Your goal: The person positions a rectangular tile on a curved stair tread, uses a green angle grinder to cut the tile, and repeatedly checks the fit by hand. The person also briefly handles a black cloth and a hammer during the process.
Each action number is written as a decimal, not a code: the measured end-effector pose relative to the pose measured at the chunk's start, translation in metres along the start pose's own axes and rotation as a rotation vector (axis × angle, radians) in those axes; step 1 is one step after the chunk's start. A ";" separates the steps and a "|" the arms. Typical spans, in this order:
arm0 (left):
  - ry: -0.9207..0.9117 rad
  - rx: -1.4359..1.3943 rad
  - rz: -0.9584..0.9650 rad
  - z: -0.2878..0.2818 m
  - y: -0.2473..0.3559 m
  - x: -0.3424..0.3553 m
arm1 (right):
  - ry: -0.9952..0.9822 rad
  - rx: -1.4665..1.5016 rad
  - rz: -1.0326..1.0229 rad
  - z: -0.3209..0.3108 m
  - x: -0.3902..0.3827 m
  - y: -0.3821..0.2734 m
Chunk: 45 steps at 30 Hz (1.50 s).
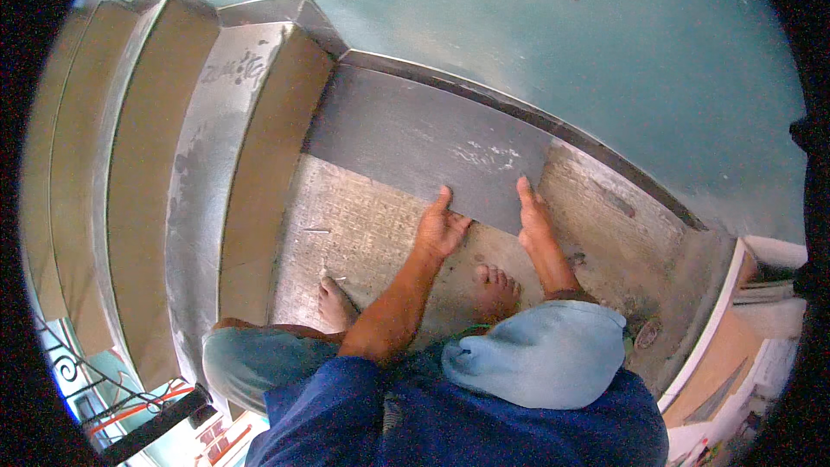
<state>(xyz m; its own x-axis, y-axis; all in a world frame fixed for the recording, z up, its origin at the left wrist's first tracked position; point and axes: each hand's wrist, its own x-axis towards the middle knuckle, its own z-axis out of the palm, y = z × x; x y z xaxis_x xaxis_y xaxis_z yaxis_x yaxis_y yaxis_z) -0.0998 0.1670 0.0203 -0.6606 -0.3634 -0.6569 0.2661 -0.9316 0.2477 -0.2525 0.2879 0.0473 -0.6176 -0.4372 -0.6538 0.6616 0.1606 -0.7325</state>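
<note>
A long dark grey tile lies along the foot of the wall, its left end against the lowest step. Whitish smudges mark its right part. My left hand grips the tile's near edge, thumb on top and fingers curled beneath. Toward the right end, my right hand holds the same edge with its thumb on the upper face; its other fingers are mostly hidden. Rough bare concrete shows in front of the tile and to its right.
Steps with grey treads and brown risers rise at the left. A teal wall with dark skirting stands beyond the tile. My bare feet rest on the concrete near a small thin stick. A black railing is lower left.
</note>
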 end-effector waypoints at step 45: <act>0.046 0.157 0.141 0.033 0.002 -0.019 | 0.106 -0.106 -0.090 0.004 0.008 0.013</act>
<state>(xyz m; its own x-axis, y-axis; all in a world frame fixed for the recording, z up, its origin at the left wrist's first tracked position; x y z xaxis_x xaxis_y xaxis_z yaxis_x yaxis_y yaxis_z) -0.1096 0.1718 0.0569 -0.5905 -0.4927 -0.6392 0.2385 -0.8632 0.4451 -0.2468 0.2835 0.0333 -0.7176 -0.3593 -0.5966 0.5564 0.2196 -0.8014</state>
